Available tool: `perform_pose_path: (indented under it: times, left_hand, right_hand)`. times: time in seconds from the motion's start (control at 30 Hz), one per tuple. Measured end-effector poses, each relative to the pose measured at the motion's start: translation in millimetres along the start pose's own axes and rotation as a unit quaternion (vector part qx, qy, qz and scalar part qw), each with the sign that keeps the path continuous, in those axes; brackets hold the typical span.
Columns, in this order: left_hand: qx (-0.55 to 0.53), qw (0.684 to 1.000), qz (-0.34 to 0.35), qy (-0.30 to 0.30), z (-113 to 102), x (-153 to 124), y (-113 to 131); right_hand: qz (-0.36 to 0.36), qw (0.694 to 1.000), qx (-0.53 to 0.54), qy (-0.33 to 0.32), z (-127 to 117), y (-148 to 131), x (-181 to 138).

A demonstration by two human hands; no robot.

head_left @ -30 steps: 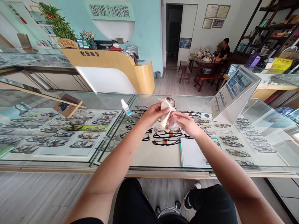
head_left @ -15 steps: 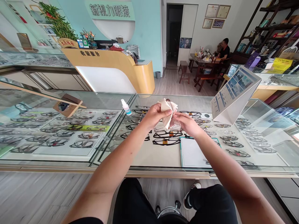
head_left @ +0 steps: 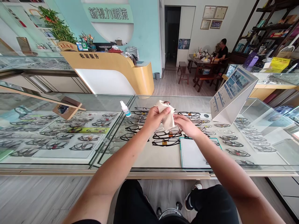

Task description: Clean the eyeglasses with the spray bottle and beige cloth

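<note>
My left hand is closed on a cream cleaning cloth, its thumb pressed over the front of the fold. The cloth is wrapped around a pair of glasses; only a dark bit of frame shows above it and a thin piece below, while the lenses are mostly hidden. From the other side my right hand pinches the glasses at the cloth's lower right edge. Both hands are raised above the glass display case. To the left of them, a white spray bottle with a blue label stands on the glass.
Several rows of eyeglass frames lie inside the case. A white tray with a teal edge is near my right forearm. An angled display board stands at right. Beyond the counter, a person sits at a table.
The cloth has shifted in my left hand, its fold now lying flatter and covering more of the glasses. My left thumb has moved slightly over it. Both hands stay close together.
</note>
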State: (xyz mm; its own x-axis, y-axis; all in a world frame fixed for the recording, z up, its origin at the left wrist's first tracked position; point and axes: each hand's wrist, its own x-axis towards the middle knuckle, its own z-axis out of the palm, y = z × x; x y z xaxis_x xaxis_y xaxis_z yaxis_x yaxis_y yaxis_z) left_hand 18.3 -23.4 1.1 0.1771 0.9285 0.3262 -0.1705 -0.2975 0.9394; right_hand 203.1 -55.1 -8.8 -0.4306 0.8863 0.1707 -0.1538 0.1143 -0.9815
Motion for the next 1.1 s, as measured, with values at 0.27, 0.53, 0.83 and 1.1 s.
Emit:
perform_pose_path:
  times: [0.27, 0.53, 0.83, 1.1]
  left_hand:
    - [0.0, 1.0, -0.009, 0.011, -3.2, 0.3, 1.0]
    - [-0.023, 0.992, -0.034, -0.115, -22.4, 8.1, 9.2]
    - [0.004, 0.991, -0.03, -0.133, -21.9, 4.1, 21.8]
    - [-0.041, 0.99, -0.04, -0.126, -12.8, 1.5, 19.4]
  right_hand:
    - [-0.023, 0.998, -0.055, -0.019, 4.6, -19.3, -8.3]
    - [-0.053, 0.995, -0.074, 0.029, -5.6, -24.4, -10.5]
    - [-0.029, 0.999, -0.019, 0.002, -5.4, -23.5, -9.9]
    - [-0.037, 0.999, 0.02, -0.009, -6.4, -18.7, -8.0]
